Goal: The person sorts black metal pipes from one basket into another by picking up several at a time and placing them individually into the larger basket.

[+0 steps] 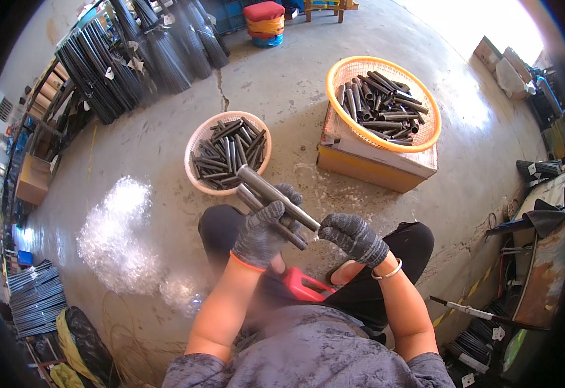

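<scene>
My left hand (261, 233), in a grey knit glove with an orange cuff, is wrapped round two dark metal tubes. The longer metal tube (276, 196) slants from upper left down to the right. Beside it lies the other metal tube (293, 237), partly hidden by my fingers. My right hand (353, 238), also gloved, has its fingers drawn together at the lower right end of the longer tube. Whether they pinch the tube's rim or some small thing there is hidden.
A pink basket (192, 143) of short dark tubes stands on the floor ahead. Right of it, an orange basket (434, 127) of tubes rests on a cardboard box (373, 167). Clear plastic wrap (117, 239) lies at left. Between my legs sits a red plastic thing (303, 284).
</scene>
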`<state>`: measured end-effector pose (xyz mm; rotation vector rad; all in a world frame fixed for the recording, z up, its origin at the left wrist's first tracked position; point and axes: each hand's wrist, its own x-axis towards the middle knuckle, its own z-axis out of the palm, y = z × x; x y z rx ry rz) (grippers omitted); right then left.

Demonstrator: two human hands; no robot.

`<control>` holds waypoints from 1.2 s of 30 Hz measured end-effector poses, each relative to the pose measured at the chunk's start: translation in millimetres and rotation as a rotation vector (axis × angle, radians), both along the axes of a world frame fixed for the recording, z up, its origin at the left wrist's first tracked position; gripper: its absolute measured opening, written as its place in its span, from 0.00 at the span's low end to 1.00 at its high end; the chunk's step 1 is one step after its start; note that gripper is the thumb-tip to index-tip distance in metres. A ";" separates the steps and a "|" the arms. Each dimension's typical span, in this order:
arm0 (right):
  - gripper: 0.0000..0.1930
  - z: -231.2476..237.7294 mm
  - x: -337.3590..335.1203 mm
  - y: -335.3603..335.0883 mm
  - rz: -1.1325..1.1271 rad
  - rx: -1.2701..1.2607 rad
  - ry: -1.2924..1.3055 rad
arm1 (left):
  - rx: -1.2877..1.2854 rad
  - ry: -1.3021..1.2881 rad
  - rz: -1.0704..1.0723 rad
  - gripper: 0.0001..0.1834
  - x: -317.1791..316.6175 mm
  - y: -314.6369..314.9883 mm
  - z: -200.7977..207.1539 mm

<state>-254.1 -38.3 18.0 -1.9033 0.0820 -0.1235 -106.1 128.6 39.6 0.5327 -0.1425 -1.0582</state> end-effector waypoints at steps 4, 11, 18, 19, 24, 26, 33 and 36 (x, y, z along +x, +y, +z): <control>0.08 -16.3 2.8 -2.7 -0.124 -0.292 -0.078 | -0.127 -0.024 0.029 0.21 -5.3 -2.6 4.9; 0.12 -83.1 -63.1 -78.6 -0.423 -0.518 -0.023 | -0.130 -0.156 0.673 0.13 85.3 47.1 7.8; 0.14 -81.8 -152.7 -245.4 -0.794 -0.845 0.987 | -0.094 -0.272 0.612 0.11 112.0 73.0 35.1; 0.17 -60.8 -137.0 -222.7 -0.614 -0.892 0.841 | -0.034 -0.246 0.590 0.12 102.1 69.0 34.9; 0.36 53.6 -0.3 -70.0 -0.432 0.076 0.104 | 0.170 -0.346 0.341 0.15 39.2 15.5 48.9; 0.41 72.7 39.9 -10.3 -0.117 0.441 -0.022 | 0.143 -0.333 0.275 0.19 30.0 2.6 48.7; 0.14 8.6 58.8 21.0 0.157 0.618 0.249 | 0.023 -0.365 0.434 0.14 64.6 30.1 70.7; 0.15 -29.1 41.3 -35.6 -0.019 0.049 0.026 | -0.024 -0.307 0.668 0.14 88.2 63.2 52.9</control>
